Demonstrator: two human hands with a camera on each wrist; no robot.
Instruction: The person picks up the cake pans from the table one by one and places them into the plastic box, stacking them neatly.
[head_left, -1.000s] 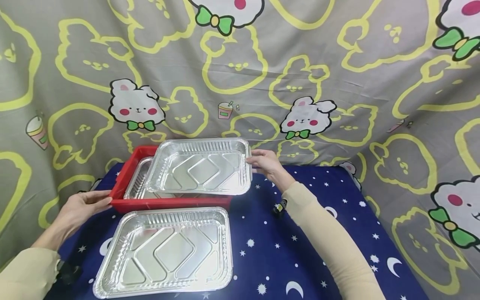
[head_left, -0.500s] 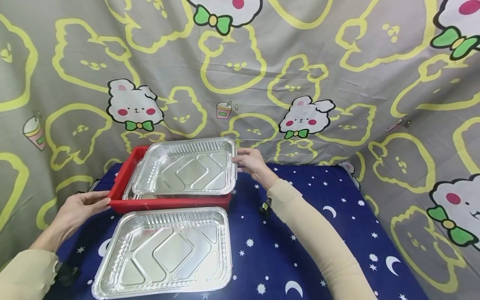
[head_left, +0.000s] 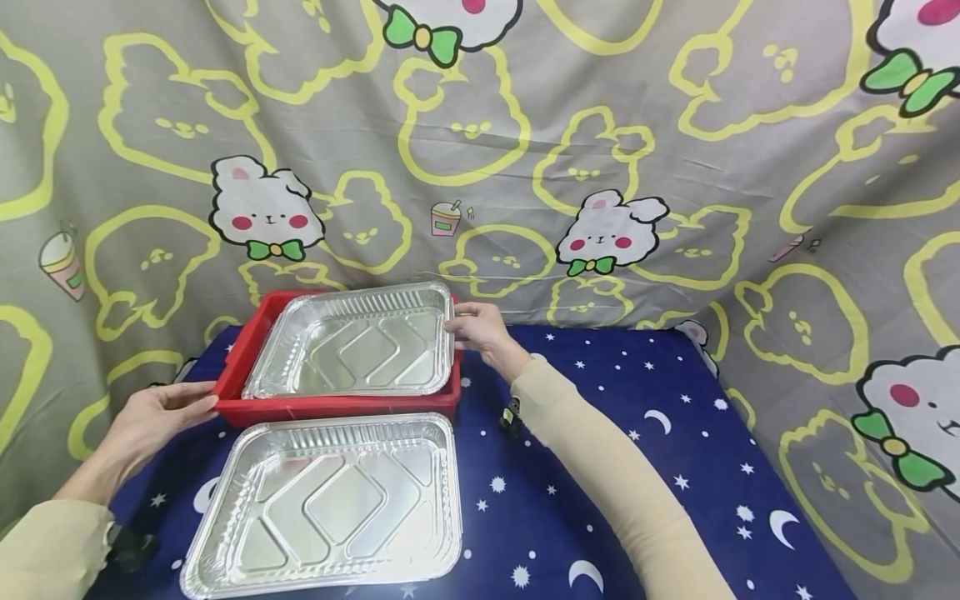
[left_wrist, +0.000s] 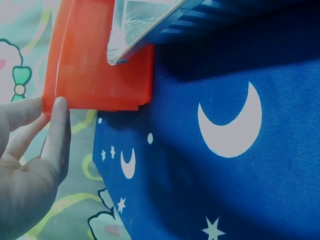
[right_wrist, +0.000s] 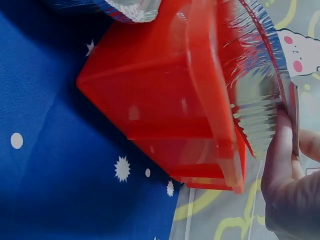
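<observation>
A red plastic bin (head_left: 300,407) stands at the back left of the table. My left hand (head_left: 153,421) pinches its front left corner between thumb and fingers; the left wrist view shows that hand (left_wrist: 40,150) at the bin's edge (left_wrist: 100,85). An upper foil tray (head_left: 360,346) lies over the bin's opening, its right side slightly raised. My right hand (head_left: 483,333) pinches that tray's right rim. In the right wrist view the tray's ribbed wall (right_wrist: 255,110) rises above the bin's side. Another foil tray (head_left: 337,500) lies in front of the bin, untouched.
A dark blue cloth (head_left: 570,492) with white moons and stars covers the table. Behind it hangs a grey curtain (head_left: 517,83) with yellow outlines and white rabbits, close to the bin's back.
My right hand has carried the upper foil tray leftward and lowered it into the red bin's opening, covering the tray seen there earlier. The left hand has stayed at the corner.
</observation>
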